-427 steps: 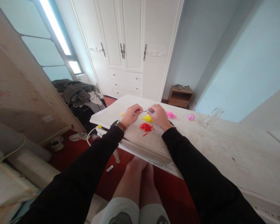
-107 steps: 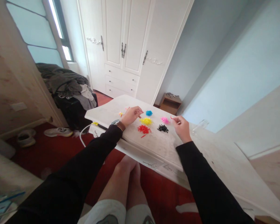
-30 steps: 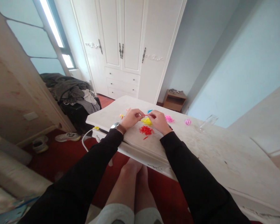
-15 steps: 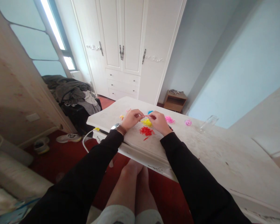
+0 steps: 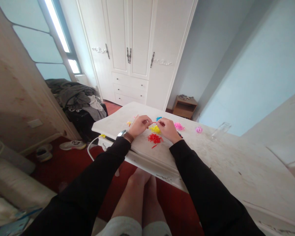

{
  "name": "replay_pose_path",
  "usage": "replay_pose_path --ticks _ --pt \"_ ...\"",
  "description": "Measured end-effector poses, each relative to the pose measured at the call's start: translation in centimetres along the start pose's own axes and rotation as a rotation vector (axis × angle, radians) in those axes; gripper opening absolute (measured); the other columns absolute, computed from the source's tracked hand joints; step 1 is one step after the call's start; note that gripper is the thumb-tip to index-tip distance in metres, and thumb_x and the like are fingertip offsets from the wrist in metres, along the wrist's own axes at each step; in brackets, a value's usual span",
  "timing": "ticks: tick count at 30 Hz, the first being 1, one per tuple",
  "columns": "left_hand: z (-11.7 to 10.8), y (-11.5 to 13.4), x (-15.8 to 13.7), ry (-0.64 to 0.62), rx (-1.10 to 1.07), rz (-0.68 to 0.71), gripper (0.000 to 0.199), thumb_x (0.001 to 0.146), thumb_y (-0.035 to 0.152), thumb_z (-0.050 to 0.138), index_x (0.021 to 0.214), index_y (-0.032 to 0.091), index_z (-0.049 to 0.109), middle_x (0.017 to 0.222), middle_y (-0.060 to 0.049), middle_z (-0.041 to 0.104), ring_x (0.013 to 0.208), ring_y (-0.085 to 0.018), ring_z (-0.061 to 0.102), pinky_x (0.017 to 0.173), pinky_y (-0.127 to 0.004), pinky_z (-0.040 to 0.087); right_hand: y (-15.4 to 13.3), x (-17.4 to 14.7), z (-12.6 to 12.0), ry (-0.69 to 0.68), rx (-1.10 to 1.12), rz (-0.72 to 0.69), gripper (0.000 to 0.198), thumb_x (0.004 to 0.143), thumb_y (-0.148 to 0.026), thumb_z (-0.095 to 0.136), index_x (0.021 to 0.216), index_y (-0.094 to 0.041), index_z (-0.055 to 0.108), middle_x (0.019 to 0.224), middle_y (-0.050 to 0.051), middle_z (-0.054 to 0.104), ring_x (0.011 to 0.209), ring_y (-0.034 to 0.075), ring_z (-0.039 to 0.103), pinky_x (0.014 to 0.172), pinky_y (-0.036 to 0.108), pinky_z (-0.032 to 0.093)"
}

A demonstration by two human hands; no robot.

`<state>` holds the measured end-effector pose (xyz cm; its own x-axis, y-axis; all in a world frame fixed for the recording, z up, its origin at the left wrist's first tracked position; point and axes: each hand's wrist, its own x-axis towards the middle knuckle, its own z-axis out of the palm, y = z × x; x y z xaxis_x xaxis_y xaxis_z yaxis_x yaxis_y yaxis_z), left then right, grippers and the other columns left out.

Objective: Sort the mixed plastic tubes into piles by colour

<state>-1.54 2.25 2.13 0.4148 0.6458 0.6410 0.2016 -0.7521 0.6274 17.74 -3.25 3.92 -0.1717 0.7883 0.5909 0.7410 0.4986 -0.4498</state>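
Observation:
Between my two hands a thin red strip (image 5: 154, 122) is stretched, held just above the table. My left hand (image 5: 140, 125) pinches its left end, and my right hand (image 5: 167, 128) pinches the right end. Right under the strip lies a pile of yellow strips (image 5: 155, 129). Nearer to me is a heap of red strips (image 5: 155, 138), with one loose piece at its front. Small blue pieces (image 5: 158, 118) show behind my fingers, partly hidden. Pink strips (image 5: 179, 126) lie to the right of my right hand. A few small pieces (image 5: 129, 123) are left of my left hand.
On the white table (image 5: 226, 164) stand a pink-and-white roll (image 5: 199, 129) and, farther right, a clear glass (image 5: 220, 131) lying tilted. A white cable (image 5: 88, 149) hangs at the left edge. Behind are a white wardrobe (image 5: 127, 36) and a heap of clothes (image 5: 76, 95).
Both hands keep their pinch on the red strip with hardly any movement. The whole view has shifted very slightly.

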Motion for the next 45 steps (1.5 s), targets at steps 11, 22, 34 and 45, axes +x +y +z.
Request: replay_pose_path --ticks 11,22,34,45 --pt "-0.1 -0.5 0.1 -0.004 0.013 0.036 0.017 0.087 0.020 0.057 0.071 0.016 0.060 0.071 0.000 0.058 0.058 -0.010 0.057 0.060 -0.024 0.045 0.2 0.6 -1.0 0.161 -0.132 0.039 0.024 0.085 -0.015 0.051 0.063 -0.023 0.046 0.066 0.001 0.052 0.065 0.017 0.046 0.063 0.031 0.030" --pt "-0.1 -0.5 0.1 0.001 0.042 0.039 0.016 0.088 0.019 0.058 0.073 0.016 0.063 0.075 -0.002 0.058 0.065 -0.012 0.054 0.061 -0.024 0.044 -0.1 0.5 -1.3 0.242 -0.103 0.043 0.025 0.086 -0.016 0.051 0.063 -0.023 0.043 0.067 0.000 0.050 0.065 0.017 0.046 0.064 0.031 0.032" --pt "0.3 -0.4 0.1 -0.078 -0.032 0.019 0.016 0.090 0.024 0.060 0.078 0.015 0.066 0.077 -0.002 0.062 0.061 -0.010 0.055 0.060 -0.023 0.045 -0.1 0.1 0.4 0.086 0.002 0.059 0.019 0.085 -0.020 0.054 0.067 -0.020 0.059 0.069 0.001 0.061 0.066 0.015 0.053 0.066 0.029 0.037" --pt "0.3 -1.0 0.2 -0.014 0.030 0.027 0.013 0.081 0.012 0.055 0.070 0.017 0.061 0.074 -0.002 0.056 0.067 -0.012 0.053 0.061 -0.024 0.045 1.3 1.1 -2.8 0.576 -0.080 0.193 0.019 0.083 -0.020 0.049 0.065 -0.022 0.049 0.067 -0.001 0.052 0.066 0.016 0.049 0.067 0.030 0.036"
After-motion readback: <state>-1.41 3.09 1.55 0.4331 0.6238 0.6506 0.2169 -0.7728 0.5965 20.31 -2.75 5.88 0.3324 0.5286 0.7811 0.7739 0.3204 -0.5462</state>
